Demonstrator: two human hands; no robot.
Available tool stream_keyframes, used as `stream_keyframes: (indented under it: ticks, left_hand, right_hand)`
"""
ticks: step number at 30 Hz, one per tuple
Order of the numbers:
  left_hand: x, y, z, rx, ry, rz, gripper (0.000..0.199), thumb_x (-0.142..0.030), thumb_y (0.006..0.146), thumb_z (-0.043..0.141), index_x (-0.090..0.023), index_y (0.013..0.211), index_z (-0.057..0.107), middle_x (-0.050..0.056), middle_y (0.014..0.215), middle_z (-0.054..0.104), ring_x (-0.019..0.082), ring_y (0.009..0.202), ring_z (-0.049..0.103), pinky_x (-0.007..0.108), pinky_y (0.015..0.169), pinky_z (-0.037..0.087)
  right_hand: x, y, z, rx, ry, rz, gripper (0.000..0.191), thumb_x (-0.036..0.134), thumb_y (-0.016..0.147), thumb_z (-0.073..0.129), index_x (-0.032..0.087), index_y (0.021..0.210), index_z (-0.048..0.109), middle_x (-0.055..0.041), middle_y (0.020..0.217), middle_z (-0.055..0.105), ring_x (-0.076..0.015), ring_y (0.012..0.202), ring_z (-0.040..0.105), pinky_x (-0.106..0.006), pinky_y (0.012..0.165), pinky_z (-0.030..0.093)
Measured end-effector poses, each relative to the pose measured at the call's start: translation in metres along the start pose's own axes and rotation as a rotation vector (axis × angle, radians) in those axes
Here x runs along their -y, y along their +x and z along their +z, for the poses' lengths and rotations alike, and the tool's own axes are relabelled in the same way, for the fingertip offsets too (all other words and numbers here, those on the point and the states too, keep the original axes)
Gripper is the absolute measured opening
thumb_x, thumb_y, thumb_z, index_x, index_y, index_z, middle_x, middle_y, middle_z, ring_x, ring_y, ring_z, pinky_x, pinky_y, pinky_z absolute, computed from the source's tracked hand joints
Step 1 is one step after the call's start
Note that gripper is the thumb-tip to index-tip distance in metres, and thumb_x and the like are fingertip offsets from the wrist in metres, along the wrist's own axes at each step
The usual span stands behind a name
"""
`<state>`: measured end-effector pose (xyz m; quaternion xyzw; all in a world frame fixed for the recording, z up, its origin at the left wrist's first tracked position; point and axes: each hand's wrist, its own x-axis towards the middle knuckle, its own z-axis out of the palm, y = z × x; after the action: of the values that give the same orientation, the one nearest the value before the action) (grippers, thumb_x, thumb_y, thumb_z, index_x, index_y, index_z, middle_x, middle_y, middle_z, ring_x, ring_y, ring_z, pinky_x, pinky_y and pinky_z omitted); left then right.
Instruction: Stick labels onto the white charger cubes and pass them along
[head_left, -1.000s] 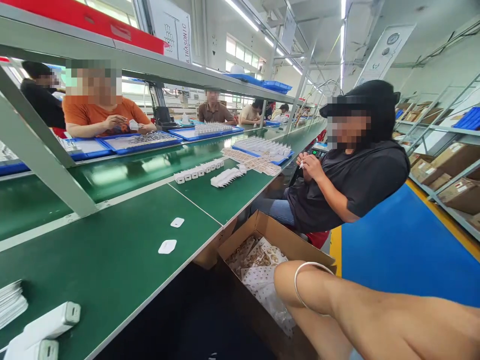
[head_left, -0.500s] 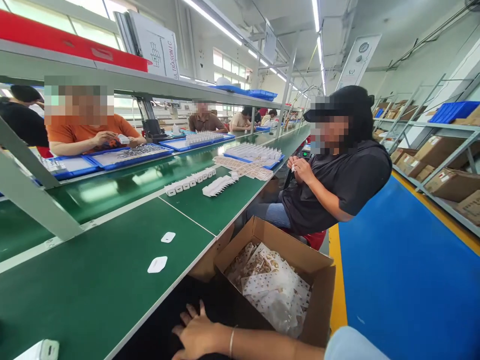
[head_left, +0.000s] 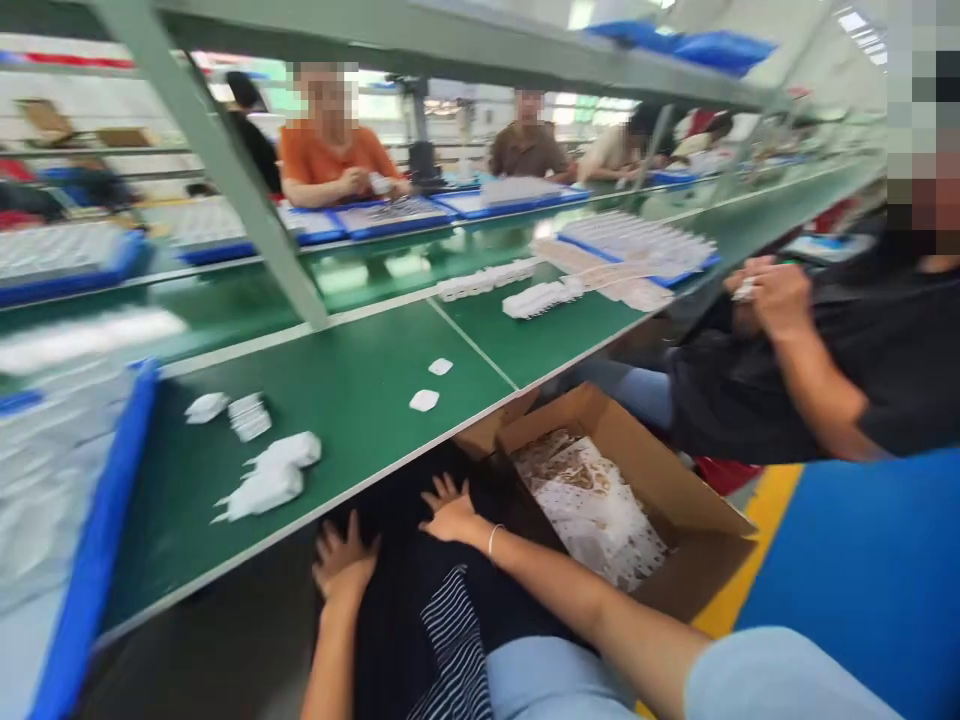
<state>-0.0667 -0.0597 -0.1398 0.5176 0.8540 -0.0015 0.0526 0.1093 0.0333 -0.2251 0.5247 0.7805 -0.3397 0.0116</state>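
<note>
My left hand [head_left: 346, 556] rests with fingers spread on the dark cloth over my lap, just below the edge of the green table [head_left: 352, 400]. Beside it my right hand [head_left: 450, 508], a bracelet on its wrist, also lies flat with fingers apart. Neither holds anything. On the table, nearest to my hands, are white plug-like pieces [head_left: 274, 475] with thin prongs, somewhat blurred. Behind those lie two more small white parts [head_left: 249, 416]. Two flat white squares with rounded corners [head_left: 424, 400] lie farther right.
An open cardboard box [head_left: 720, 535] with perforated white sheets stands right of my legs. A blue-rimmed tray [head_left: 112, 520] occupies the table's left. A co-worker in black [head_left: 810, 370] sits at right, holding a small white part. A slanted metal post [head_left: 232, 170] rises behind the table.
My view has swung left and down, bringing my left hand, the blue-rimmed tray and more white pieces into sight. My right hand stays spread over the dark cloth.
</note>
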Motion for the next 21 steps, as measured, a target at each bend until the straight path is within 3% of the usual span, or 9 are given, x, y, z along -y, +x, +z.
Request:
stream_keyframes:
  ticks: [3,7,10,12,16,21]
  left_hand:
    - [0.006,-0.007,0.015,0.003,0.042,-0.036,0.043,-0.04,0.097,0.064,-0.017,0.133,0.058,0.012,0.135,0.06,0.026,0.119,0.063,0.05,0.101,0.056]
    - [-0.014,0.006,0.027,-0.024,0.062,0.027,0.051,-0.036,0.098,0.062,-0.017,0.145,0.052,0.018,0.156,0.044,0.036,0.142,0.047,0.058,0.113,0.046]
    - [-0.028,0.012,0.023,-0.056,0.077,0.098,0.057,-0.034,0.102,0.052,-0.015,0.155,0.043,0.027,0.166,0.025,0.045,0.155,0.026,0.061,0.117,0.037]
    - [-0.031,0.008,0.016,-0.081,0.089,0.154,0.058,-0.036,0.103,0.048,-0.016,0.157,0.041,0.027,0.167,0.023,0.045,0.157,0.022,0.06,0.12,0.033]
    - [-0.034,-0.007,0.005,-0.18,0.091,0.286,0.054,-0.033,0.104,0.042,-0.014,0.155,0.045,0.026,0.164,0.032,0.042,0.154,0.03,0.056,0.117,0.04]
    - [-0.033,0.01,0.024,-0.372,-0.018,0.375,0.053,-0.033,0.103,0.036,-0.007,0.145,0.057,0.031,0.157,0.04,0.05,0.146,0.04,0.066,0.109,0.044]
  right_hand:
    - [-0.002,0.0,0.007,0.027,-0.043,0.003,0.066,0.05,0.095,0.064,0.022,0.152,0.047,-0.0131,0.17,0.028,-0.0396,0.157,0.021,-0.071,0.124,0.014]
    - [-0.003,-0.002,0.002,0.014,-0.082,0.003,0.061,0.046,0.096,0.065,0.023,0.15,0.048,-0.0124,0.167,0.033,-0.0387,0.152,0.031,-0.069,0.122,0.024]
    - [-0.003,0.0,0.001,0.009,-0.093,-0.008,0.059,0.043,0.097,0.065,0.023,0.149,0.049,-0.0125,0.164,0.037,-0.0375,0.149,0.037,-0.067,0.121,0.029]
    - [-0.002,0.001,0.002,0.007,-0.089,-0.008,0.059,0.044,0.097,0.065,0.023,0.149,0.049,-0.0124,0.163,0.038,-0.0372,0.149,0.038,-0.067,0.121,0.028]
    - [0.004,-0.005,0.0,0.01,-0.06,0.0,0.061,0.043,0.093,0.067,0.02,0.147,0.052,-0.0172,0.168,0.031,-0.0402,0.158,0.021,-0.075,0.122,0.016]
    - [0.004,0.008,-0.015,-0.038,-0.024,-0.024,0.052,0.037,0.089,0.066,0.027,0.139,0.061,-0.0124,0.165,0.039,-0.0323,0.158,0.027,-0.073,0.121,0.021]
